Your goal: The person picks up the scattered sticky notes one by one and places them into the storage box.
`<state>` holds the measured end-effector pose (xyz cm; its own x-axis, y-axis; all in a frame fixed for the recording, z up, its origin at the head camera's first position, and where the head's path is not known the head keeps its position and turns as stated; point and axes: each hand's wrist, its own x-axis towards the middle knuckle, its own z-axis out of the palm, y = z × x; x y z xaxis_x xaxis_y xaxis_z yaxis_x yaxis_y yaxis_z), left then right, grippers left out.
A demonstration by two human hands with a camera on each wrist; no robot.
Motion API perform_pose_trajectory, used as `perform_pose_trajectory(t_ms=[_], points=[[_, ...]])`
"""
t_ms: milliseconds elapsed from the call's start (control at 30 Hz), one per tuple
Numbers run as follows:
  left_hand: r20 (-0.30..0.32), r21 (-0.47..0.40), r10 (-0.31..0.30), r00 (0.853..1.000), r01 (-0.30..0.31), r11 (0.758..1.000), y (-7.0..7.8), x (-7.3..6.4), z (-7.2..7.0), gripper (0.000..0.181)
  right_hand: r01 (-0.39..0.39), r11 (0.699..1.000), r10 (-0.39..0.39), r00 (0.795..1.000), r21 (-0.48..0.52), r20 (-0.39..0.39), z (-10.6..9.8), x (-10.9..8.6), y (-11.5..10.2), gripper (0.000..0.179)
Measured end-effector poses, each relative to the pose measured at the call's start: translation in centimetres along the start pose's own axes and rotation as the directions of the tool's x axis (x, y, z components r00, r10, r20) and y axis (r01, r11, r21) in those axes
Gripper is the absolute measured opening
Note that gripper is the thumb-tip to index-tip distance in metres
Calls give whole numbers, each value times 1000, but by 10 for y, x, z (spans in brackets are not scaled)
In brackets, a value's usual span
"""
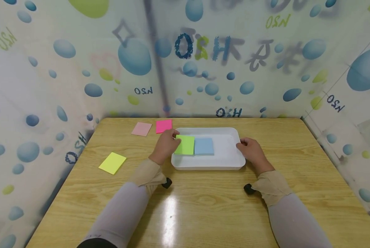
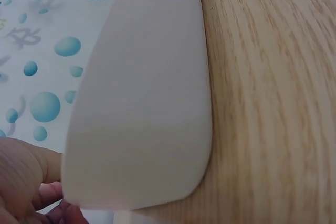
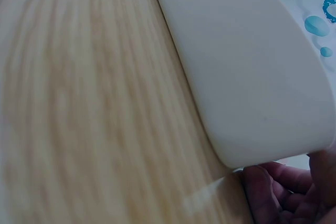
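A white tray [image 1: 226,148] lies on the wooden table, with a green sticky note [image 1: 185,146] and a blue sticky note [image 1: 204,147] side by side inside it. My left hand [image 1: 166,144] grips the tray's left end, its thumb over the rim by the green note's edge. At the opposite end, my right hand [image 1: 252,151] holds the rim between thumb and curled fingers. Both wrist views look along the tray's outer front wall [image 2: 147,93]; the left fingers [image 2: 50,195] and right fingers [image 3: 262,192] bend around its ends, partly hidden.
Left of the tray lies a yellow sticky note [image 1: 112,163]. Behind the left hand are a pale pink sticky note [image 1: 141,129] and a bright pink one [image 1: 163,126]. A patterned wall covering [image 1: 213,89] stands along the far edge of the table [image 1: 209,206].
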<state>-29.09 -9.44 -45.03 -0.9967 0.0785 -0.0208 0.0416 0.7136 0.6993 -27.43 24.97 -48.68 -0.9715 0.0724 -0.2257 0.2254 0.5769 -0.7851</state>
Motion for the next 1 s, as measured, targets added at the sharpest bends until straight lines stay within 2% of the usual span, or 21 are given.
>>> perform_pose_trajectory(t_ms=[300,667,833,1000], points=[[-14,-3,-3,1000,3,1000,-4,0,2,37,6,1000,-6,1000,-1,0,0,-1,-3,52],[6,7,-16,1000,16,1000,-8,6,2,35,10,1000,-10,1000,2,-3,-1,-2,-3,51],[18,-9,-8,1000,8,1000,-10,11,-3,36,20,1000,-20,1000,3,1,-1,-2,-1,50],[42,14,14,999,-15,1000,-13,19,-12,38,22,1000,-22,1000,9,6,-1,-2,-2,50]])
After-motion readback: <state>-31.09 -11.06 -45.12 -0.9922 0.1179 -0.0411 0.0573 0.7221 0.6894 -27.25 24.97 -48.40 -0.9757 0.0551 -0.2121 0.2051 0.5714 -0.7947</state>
